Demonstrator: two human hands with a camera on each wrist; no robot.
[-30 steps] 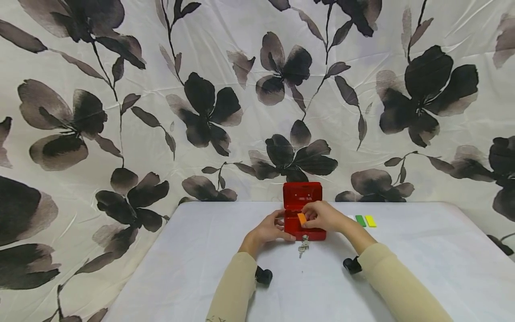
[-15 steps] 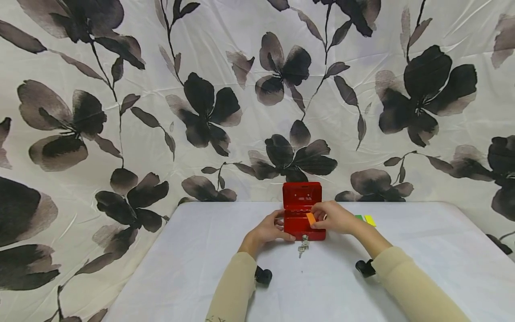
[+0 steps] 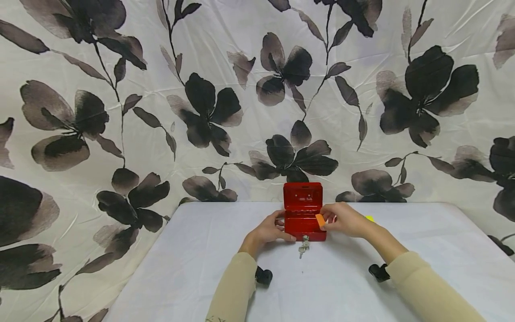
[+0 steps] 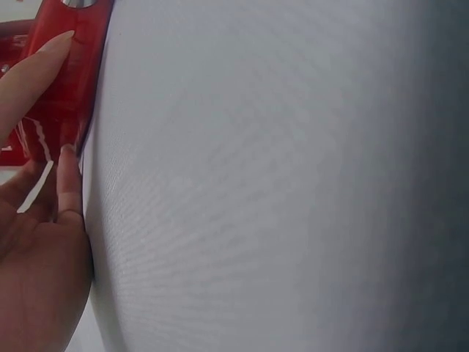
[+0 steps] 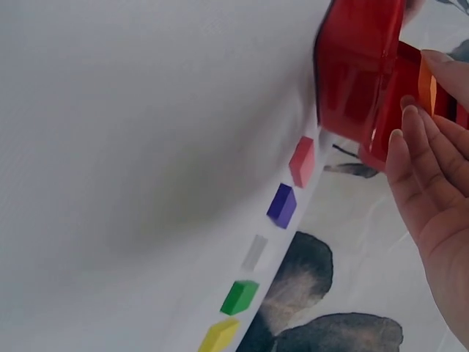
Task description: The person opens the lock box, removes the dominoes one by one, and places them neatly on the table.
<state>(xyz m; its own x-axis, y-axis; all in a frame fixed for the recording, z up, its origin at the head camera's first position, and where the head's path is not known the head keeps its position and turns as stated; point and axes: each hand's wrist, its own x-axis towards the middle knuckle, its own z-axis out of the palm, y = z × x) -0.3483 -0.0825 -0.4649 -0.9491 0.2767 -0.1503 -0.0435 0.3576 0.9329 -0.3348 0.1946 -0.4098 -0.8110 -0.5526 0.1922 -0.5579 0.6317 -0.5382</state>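
Observation:
A small red metal cash box stands on the white-covered table with its lid raised. My left hand holds the box at its left front corner, the thumb on the front and the fingers against the side. Between thumb and fingers, my right hand pinches an orange block above the right edge of the box. The block shows partly in the right wrist view, over the red interior. Keys hang from the lock on the box's front.
Beside the box, in the right wrist view, runs a row of blocks: pink, purple, white, green and yellow. A floral cloth hangs behind the table.
My right hand has moved right with the orange block, from over the box's middle to its right edge. It now covers most of the block row. The left hand and box stay put.

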